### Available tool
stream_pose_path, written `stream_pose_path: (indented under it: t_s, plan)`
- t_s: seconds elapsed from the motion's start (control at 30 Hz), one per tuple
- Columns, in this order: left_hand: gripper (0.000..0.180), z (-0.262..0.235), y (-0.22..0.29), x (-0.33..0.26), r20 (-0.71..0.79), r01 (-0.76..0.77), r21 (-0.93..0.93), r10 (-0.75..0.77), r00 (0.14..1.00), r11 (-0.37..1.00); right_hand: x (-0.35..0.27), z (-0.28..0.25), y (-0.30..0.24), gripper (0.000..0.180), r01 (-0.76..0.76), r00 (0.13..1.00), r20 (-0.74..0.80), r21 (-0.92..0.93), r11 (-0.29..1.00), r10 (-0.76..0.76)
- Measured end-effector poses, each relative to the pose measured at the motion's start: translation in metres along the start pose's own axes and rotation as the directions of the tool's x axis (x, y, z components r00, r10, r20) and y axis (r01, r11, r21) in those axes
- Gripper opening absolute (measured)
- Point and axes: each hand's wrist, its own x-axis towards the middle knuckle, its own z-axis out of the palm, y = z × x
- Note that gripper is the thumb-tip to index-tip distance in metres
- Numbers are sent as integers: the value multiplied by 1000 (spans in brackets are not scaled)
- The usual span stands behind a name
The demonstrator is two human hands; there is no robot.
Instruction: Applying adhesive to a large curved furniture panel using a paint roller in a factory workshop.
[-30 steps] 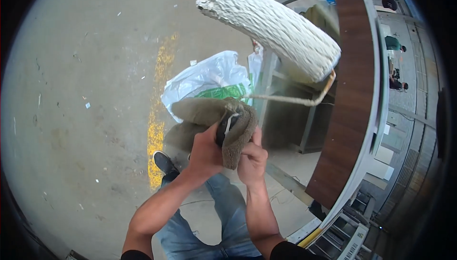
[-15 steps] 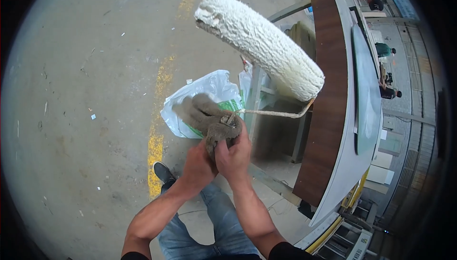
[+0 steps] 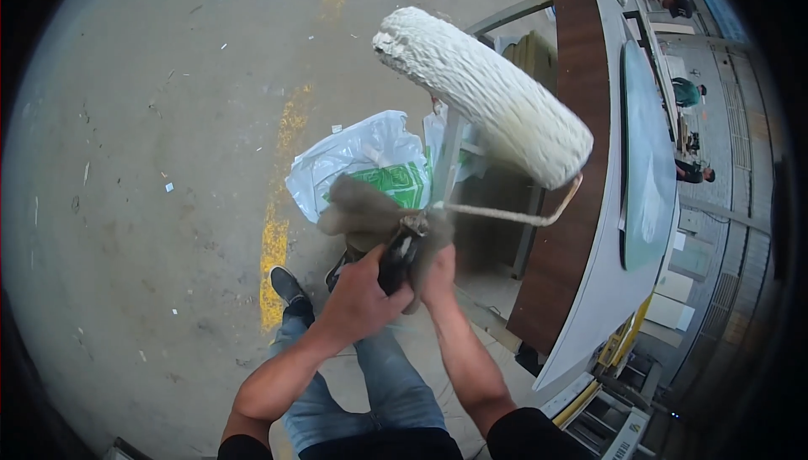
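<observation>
The left hand (image 3: 358,296) has its grip closed around the black handle (image 3: 394,262) of a paint roller, fingers wrapped over it from the left. The right hand (image 3: 438,271) is pressed against the same handle from the right, through a grey-brown crumpled cloth (image 3: 362,212) that covers most of its fingers, so whether its grip is clamped tight or only cupping the cloth is hard to tell. The cloth bunches up over the top of the handle and hides where the handle meets the thin bent metal rod (image 3: 513,216). That rod runs right, then hooks up into the end of one thick white fuzzy roller sleeve (image 3: 484,94), held slanted in the air above the hands. Behind the cloth, one white plastic bag with green print (image 3: 362,161) lies on the grey concrete floor (image 3: 151,123), partly hidden. A worn yellow painted line (image 3: 282,199) runs along the floor. To the right stands a long desk with a brown edge (image 3: 581,165), its far end cut off. Below, two blue-jeaned legs and one dark shoe (image 3: 286,285) show; the other foot is covered by the hands.
</observation>
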Motion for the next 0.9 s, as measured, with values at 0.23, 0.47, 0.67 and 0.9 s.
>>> stream_pose_path:
  t_s: [0.23,0.47,0.67,0.9]
  plan:
    - [34,22,-1,14,-125,131,-60,-138,983,990,-1,-4,-45,53,151,970,-25,-721,676,-242]
    - [40,48,-11,10,-156,-173,107,189,969,979,5,-2,-51,40,-43,968,-246,20,999,47]
    - [41,70,16,5,-201,-17,147,46,978,989,6,-42,-46,50,138,987,-78,-2,990,-138]
    - [45,86,25,18,-152,-101,164,126,980,981,10,-46,-52,45,87,945,-320,49,995,-67]
